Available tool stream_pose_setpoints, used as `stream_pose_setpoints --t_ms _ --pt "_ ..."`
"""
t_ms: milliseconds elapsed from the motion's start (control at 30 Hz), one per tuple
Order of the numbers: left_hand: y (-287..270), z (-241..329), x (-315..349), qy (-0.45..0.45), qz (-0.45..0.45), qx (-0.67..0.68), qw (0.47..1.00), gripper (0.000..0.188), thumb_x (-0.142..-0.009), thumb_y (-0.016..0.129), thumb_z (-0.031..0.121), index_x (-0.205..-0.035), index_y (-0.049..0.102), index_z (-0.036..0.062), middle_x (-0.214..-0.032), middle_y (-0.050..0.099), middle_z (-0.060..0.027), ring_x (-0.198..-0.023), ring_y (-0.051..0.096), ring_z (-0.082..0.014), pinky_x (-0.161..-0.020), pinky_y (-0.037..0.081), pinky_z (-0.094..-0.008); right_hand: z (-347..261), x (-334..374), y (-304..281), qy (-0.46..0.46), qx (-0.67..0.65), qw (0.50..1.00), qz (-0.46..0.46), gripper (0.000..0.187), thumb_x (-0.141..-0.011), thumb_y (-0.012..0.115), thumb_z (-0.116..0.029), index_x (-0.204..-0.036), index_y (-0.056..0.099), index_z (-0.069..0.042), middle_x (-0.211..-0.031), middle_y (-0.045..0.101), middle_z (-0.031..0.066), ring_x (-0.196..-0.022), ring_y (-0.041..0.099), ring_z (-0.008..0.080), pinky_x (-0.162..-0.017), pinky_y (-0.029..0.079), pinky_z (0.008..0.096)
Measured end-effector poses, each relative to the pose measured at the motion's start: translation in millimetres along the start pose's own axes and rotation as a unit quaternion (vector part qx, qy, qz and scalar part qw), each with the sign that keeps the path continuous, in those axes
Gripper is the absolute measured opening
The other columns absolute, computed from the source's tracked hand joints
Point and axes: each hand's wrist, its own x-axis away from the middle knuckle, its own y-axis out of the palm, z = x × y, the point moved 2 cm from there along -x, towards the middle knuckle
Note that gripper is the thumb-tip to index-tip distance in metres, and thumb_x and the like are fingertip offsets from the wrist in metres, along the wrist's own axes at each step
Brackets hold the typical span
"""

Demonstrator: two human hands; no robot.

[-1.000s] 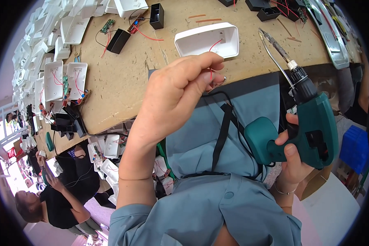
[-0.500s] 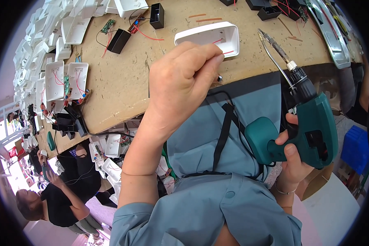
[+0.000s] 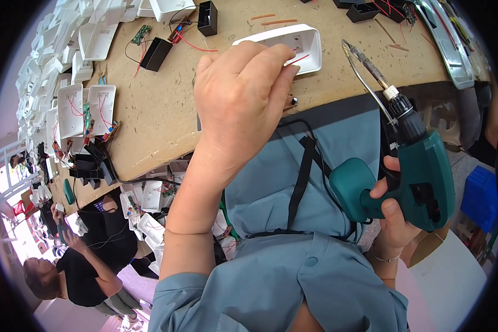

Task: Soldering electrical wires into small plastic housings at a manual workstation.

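One red wire (image 3: pixel 301 58) was pinched between the thumb and forefinger of the left hand (image 3: pixel 239 93), over the near side of an open white case (image 3: pixel 311 46) that lay on the brown workbench (image 3: pixel 160 110). The right hand (image 3: pixel 396 223) had its fingers curled around the handle of a green soldering gun (image 3: pixel 429 155), its tip pointing away from the person, right of the case.

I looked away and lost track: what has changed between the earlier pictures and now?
The left hand has moved away from the body, up to the near side of the white box. The red wire, which ran down into its grip, now pokes out past it toward the right. Nothing was visibly let go. The right hand still holds the green soldering tool, and the box stays in place.
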Motion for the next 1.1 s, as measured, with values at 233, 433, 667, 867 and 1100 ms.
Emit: stream_pose_setpoints --t_ms 233,433,667,867,1100 --pt "-3 -2 -5 0.042 0.019 -0.054 0.997 0.009 -0.069 0.068 0.010 -0.076 0.065 0.0076 -0.081 0.056 -0.0023 -0.074 0.051 -0.0156 -0.071 0.032 -0.0280 0 3 -1 0.023 0.000 0.999 -0.024 0.057 -0.072 0.067 -0.016 -0.117 0.043 0.011 -0.105 0.056 0.0240 -0.068 0.059 0.0169 -0.059 0.048 0.0250" --pt "1 -3 -6 0.022 0.023 -0.100 0.994 0.009 -0.070 0.067 0.014 -0.076 0.064 0.0075 -0.090 0.054 -0.0038 -0.086 0.050 -0.0172 -0.080 0.028 -0.0335 5 6 0 0.021 0.004 0.998 -0.067 0.056 -0.072 0.067 -0.013 -0.117 0.043 0.010 -0.106 0.056 0.0227 -0.070 0.059 0.0167 -0.063 0.048 0.0253" --pt "8 2 -11 0.021 0.006 -0.138 0.990 0.007 -0.074 0.063 0.012 -0.075 0.063 0.0055 -0.093 0.056 -0.0037 -0.089 0.050 -0.0205 -0.086 0.027 -0.0364 3 6 7 0.073 0.015 0.995 -0.063 0.054 -0.071 0.065 -0.009 -0.117 0.044 0.009 -0.107 0.056 0.0222 -0.070 0.058 0.0157 -0.068 0.048 0.0267" --pt "15 -2 -13 0.048 0.019 -0.135 0.990 0.006 -0.068 0.061 0.005 -0.064 0.058 0.0026 -0.091 0.054 -0.0045 -0.085 0.051 -0.0213 -0.086 0.030 -0.0491 2 2 14 0.132 0.011 0.990 -0.047 0.054 -0.071 0.066 -0.009 -0.118 0.044 0.008 -0.107 0.057 0.0217 -0.069 0.058 0.0151 -0.067 0.048 0.0269" --pt "19 -8 -14 0.043 0.013 -0.122 0.991 0.006 -0.067 0.060 0.003 -0.062 0.057 0.0013 -0.089 0.053 -0.0060 -0.081 0.052 -0.0227 -0.085 0.031 -0.0485 -1 -2 18 0.156 0.011 0.987 -0.045 0.055 -0.071 0.066 -0.008 -0.119 0.043 0.007 -0.107 0.056 0.0216 -0.069 0.058 0.0148 -0.066 0.048 0.0270"
